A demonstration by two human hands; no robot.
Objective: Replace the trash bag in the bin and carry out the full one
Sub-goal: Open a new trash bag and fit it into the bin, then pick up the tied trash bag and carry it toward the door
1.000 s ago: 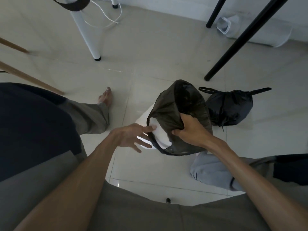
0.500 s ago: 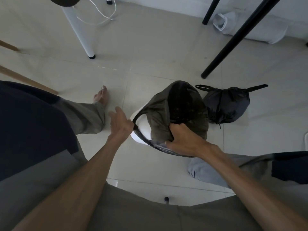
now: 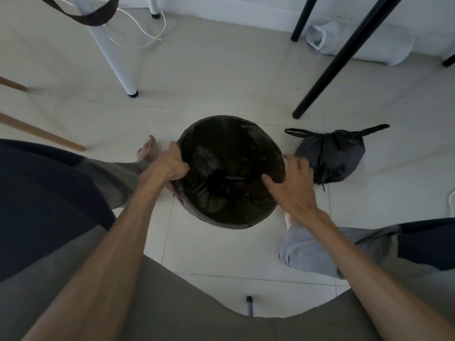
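Observation:
A fresh dark trash bag [image 3: 229,168] lines the round bin [image 3: 197,212] on the floor between my feet, its mouth stretched over the whole rim. My left hand [image 3: 172,166] grips the bag's edge at the left side of the rim. At the right side of the rim my right hand [image 3: 293,185] hovers with fingers spread, fingertips touching or nearly touching the bag. The full black bag [image 3: 330,153], tied shut with its handles sticking out, sits on the tiles just right of the bin.
A white table leg [image 3: 110,50] and a white cable [image 3: 142,33] lie beyond the bin to the left. Black legs [image 3: 339,55] slant down at the back right. Wooden legs [image 3: 41,131] cross the left edge. A white object [image 3: 320,38] rests against the wall.
The bag, earlier bunched on one side with the white bin showing, is now spread over the whole rim. My left hand took hold of its left edge; my right hand let go and opened.

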